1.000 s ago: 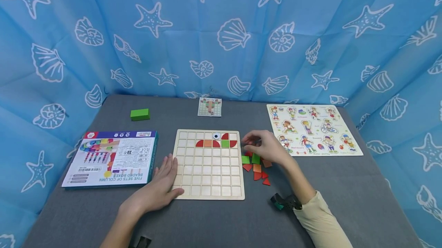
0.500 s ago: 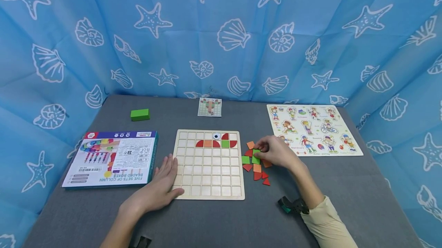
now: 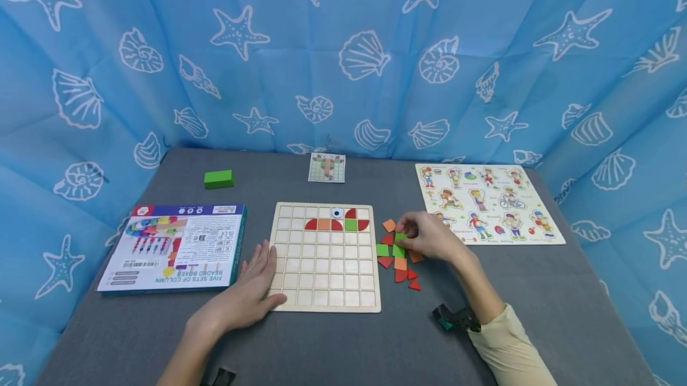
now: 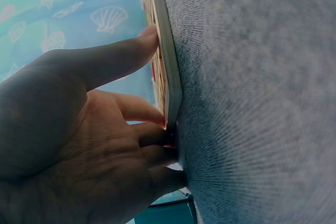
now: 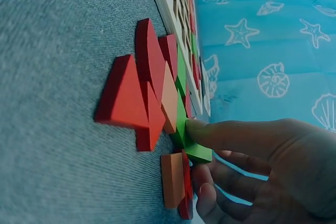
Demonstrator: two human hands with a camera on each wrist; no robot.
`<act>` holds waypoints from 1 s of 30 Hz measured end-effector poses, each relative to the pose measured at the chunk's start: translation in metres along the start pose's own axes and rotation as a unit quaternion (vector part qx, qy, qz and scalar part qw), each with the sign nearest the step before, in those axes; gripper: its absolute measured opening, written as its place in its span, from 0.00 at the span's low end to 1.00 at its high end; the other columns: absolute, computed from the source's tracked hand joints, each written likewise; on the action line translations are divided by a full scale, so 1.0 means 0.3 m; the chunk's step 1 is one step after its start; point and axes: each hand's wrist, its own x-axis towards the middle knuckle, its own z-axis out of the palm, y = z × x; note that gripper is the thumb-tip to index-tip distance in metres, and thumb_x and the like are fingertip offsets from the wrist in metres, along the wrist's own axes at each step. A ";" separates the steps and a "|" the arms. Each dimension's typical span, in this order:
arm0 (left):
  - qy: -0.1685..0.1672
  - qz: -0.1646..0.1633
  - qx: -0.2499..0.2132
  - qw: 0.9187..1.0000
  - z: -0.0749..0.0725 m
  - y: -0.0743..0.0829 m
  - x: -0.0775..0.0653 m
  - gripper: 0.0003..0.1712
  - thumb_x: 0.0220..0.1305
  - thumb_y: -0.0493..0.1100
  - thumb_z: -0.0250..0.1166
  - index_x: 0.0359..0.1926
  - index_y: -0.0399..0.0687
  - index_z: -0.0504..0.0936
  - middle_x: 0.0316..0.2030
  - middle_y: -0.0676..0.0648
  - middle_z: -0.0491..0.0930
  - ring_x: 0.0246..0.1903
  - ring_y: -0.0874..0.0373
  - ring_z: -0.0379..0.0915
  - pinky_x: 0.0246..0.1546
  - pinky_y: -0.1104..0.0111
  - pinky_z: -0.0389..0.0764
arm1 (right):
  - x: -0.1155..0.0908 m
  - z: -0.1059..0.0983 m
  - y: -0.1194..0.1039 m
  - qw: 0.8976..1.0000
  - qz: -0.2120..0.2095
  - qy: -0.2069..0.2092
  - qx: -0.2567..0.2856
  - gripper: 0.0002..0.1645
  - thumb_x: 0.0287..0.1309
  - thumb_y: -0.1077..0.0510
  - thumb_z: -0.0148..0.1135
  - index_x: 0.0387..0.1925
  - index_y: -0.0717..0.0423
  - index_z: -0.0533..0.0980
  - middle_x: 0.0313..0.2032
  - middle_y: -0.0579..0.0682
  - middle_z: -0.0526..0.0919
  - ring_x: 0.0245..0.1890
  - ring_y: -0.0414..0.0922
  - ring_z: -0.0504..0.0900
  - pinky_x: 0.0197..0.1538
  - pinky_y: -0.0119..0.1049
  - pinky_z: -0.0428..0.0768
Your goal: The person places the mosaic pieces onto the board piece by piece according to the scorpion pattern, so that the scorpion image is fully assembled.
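We're now tilting a green square tile [image 5: 198,151] loose, apparently for the pale wooden grid board [image 3: 328,264], right hand [image 3: 431,237] pinching, left hand [image 3: 244,284] straight-fingered.

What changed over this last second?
The right hand moved rightward, away from the grid board, and now pinches a green tile among loose pieces. The left hand stays at the board's left edge; the placed tiles are unchanged.
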 end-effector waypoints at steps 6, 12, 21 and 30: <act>0.000 0.002 0.001 1.000 -0.001 0.004 -0.005 0.58 0.78 0.58 0.65 0.86 0.30 0.41 0.87 0.30 0.27 0.87 0.31 0.22 0.82 0.28 0.34 | -0.003 -0.008 -0.002 0.999 -0.029 0.010 0.013 0.07 0.69 0.65 0.69 0.48 0.61 0.85 0.39 0.53 0.90 0.38 0.42 0.86 0.42 0.32 0.85; -0.005 0.001 -0.007 1.000 -0.019 0.037 -0.018 0.57 0.79 0.54 0.65 0.85 0.28 0.42 0.86 0.27 0.27 0.86 0.27 0.22 0.81 0.26 0.33 | -0.005 -0.009 -0.044 0.997 -0.058 0.025 0.036 0.12 0.70 0.67 0.67 0.52 0.61 0.86 0.44 0.56 0.91 0.42 0.44 0.88 0.45 0.33 0.87; -0.017 -0.019 0.014 1.000 -0.033 0.078 -0.024 0.54 0.80 0.51 0.64 0.85 0.27 0.43 0.86 0.27 0.29 0.86 0.28 0.24 0.82 0.28 0.36 | 0.031 0.047 -0.136 0.993 -0.075 0.040 0.083 0.15 0.69 0.66 0.70 0.55 0.64 0.86 0.46 0.59 0.92 0.43 0.47 0.91 0.50 0.40 0.91; -0.016 -0.017 0.006 1.000 -0.022 0.039 -0.010 0.55 0.80 0.52 0.65 0.86 0.29 0.41 0.87 0.30 0.27 0.87 0.30 0.22 0.83 0.28 0.35 | 0.124 0.136 -0.240 0.988 -0.103 0.032 0.110 0.15 0.67 0.63 0.75 0.53 0.62 0.87 0.41 0.55 0.92 0.40 0.43 0.89 0.45 0.33 0.89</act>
